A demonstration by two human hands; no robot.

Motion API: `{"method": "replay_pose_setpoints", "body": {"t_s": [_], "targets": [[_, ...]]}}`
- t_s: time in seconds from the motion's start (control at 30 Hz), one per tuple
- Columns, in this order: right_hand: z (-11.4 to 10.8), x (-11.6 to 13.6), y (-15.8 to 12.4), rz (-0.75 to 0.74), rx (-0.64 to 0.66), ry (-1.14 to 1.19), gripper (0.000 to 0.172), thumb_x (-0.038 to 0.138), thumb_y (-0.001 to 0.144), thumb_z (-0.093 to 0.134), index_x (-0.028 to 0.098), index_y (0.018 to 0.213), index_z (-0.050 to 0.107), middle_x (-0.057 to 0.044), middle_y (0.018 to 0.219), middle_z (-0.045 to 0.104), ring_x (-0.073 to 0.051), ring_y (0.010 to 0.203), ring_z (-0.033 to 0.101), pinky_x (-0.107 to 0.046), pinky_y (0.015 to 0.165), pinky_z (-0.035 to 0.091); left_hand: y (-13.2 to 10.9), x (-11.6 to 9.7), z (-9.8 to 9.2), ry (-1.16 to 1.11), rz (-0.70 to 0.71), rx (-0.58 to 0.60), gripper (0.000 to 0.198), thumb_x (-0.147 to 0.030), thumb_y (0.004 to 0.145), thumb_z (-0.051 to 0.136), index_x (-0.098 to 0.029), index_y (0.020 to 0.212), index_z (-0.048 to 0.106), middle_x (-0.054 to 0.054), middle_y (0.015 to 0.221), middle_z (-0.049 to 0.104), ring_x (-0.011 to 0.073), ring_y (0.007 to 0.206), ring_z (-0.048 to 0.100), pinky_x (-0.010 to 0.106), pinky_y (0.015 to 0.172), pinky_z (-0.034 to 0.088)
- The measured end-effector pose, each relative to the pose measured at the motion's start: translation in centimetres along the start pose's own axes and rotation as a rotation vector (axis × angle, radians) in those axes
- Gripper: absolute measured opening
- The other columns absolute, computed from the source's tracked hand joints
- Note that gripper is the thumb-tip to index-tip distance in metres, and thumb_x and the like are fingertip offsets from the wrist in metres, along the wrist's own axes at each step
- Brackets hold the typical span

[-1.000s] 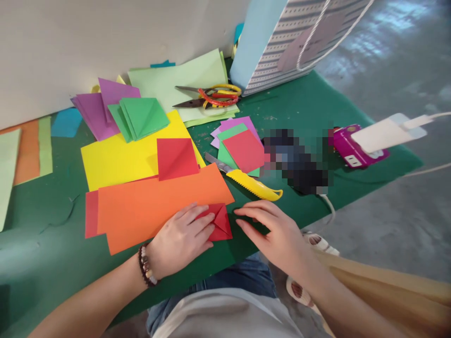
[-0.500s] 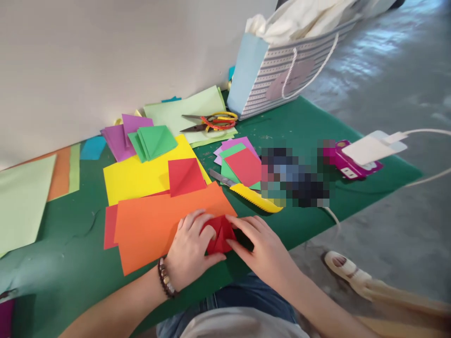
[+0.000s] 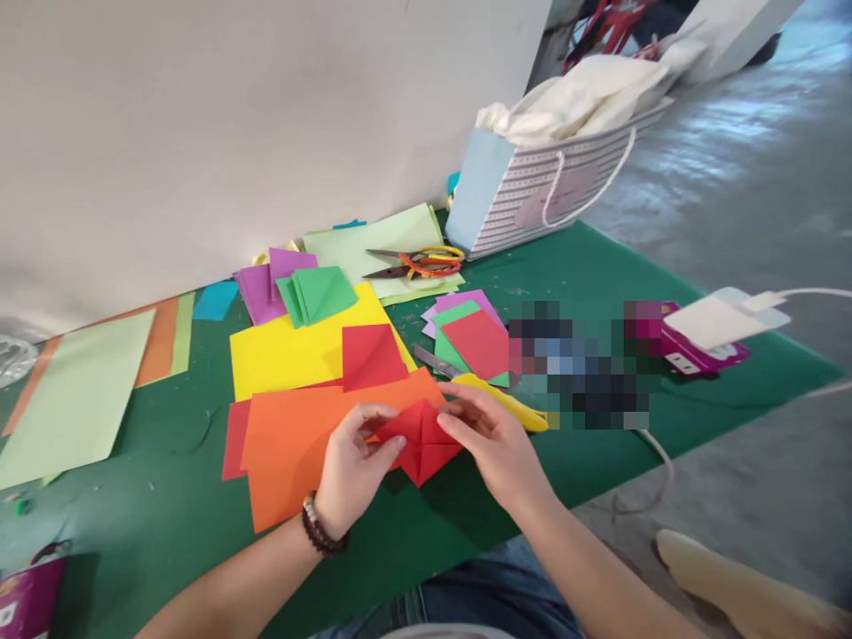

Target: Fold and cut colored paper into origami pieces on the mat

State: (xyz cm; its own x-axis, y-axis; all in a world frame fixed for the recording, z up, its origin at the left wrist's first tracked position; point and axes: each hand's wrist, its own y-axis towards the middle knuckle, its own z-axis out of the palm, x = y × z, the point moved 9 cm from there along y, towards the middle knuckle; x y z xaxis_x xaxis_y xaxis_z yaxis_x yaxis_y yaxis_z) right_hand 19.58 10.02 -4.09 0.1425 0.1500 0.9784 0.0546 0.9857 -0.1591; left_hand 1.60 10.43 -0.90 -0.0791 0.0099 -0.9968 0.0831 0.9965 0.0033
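A piece of folded red paper (image 3: 421, 448), diamond-shaped with creases meeting near its middle, is held up over the table edge. My left hand (image 3: 356, 457), a beaded bracelet at its wrist, pinches the paper's left corner between thumb and fingers. On the opposite corner, my right hand (image 3: 493, 439) grips it the same way. Behind the paper lies a large orange sheet (image 3: 299, 444), on top of a red sheet (image 3: 234, 444). A red folded square (image 3: 373, 355) rests on a yellow sheet (image 3: 286, 351) just beyond.
Scissors (image 3: 426, 262) lie on pale green sheets (image 3: 373, 235). A yellow-handled cutter (image 3: 499, 399) is close to my right hand. Green folded squares (image 3: 323, 295) and purple ones (image 3: 256, 293) sit further back. A striped paper bag (image 3: 532, 186) stands at the table's far edge.
The red paper has been lifted off the table and turned so its creased face shows as a diamond. Both hands have shifted to its side corners. The camera view has tilted up slightly.
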Motion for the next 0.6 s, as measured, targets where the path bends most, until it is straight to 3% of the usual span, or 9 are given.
{"method": "replay_pose_setpoints", "body": {"t_s": [0.2, 0.33, 0.47, 0.6], "targets": [[3.3, 1.3, 0.0, -0.089, 0.114, -0.01, 0.054, 0.039, 0.079, 0.068, 0.026, 0.129, 0.05, -0.008, 0.117, 0.064, -0.023, 0.103, 0.064, -0.038, 0.086, 0.055, 0.0, 0.0, -1.4, -0.081, -0.007, -0.152, 0.027, -0.023, 0.081, 0.067, -0.023, 0.104, 0.052, 0.002, 0.1, 0.056, 0.0152, 0.099, 0.058, 0.028, 0.09, 0.048], [3.8, 1.6, 0.0, -0.167, 0.087, -0.204, 0.069, 0.032, 0.079, 0.069, 0.027, 0.141, 0.038, -0.008, 0.126, 0.06, -0.023, 0.109, 0.062, -0.037, 0.089, 0.055, -0.3, 0.8, 0.1, -0.176, -0.108, -0.062, 0.031, -0.037, 0.084, 0.064, -0.021, 0.108, 0.054, 0.007, 0.114, 0.059, 0.021, 0.104, 0.061, 0.034, 0.086, 0.054], [3.0, 1.9, 0.0, -0.282, 0.046, -0.314, 0.059, 0.03, 0.089, 0.054, 0.025, 0.144, 0.036, -0.009, 0.13, 0.059, -0.024, 0.113, 0.061, -0.038, 0.091, 0.054, -0.7, 1.4, 1.2, -0.242, -0.24, 0.031, 0.036, -0.045, 0.084, 0.061, -0.018, 0.107, 0.057, 0.01, 0.113, 0.062, 0.0251, 0.096, 0.066, 0.032, 0.065, 0.06], [2.7, 4.0, -1.4, -0.58, -0.009, -0.508, 0.05, 0.021, 0.092, 0.04, 0.022, 0.142, 0.042, -0.009, 0.135, 0.055, -0.026, 0.122, 0.054, -0.042, 0.1, 0.049, -0.8, 1.4, 1.7, -0.27, -0.351, 0.081, 0.033, -0.042, 0.084, 0.06, -0.016, 0.105, 0.061, 0.01, 0.106, 0.065, 0.0264, 0.092, 0.067, 0.03, 0.054, 0.06]]}}
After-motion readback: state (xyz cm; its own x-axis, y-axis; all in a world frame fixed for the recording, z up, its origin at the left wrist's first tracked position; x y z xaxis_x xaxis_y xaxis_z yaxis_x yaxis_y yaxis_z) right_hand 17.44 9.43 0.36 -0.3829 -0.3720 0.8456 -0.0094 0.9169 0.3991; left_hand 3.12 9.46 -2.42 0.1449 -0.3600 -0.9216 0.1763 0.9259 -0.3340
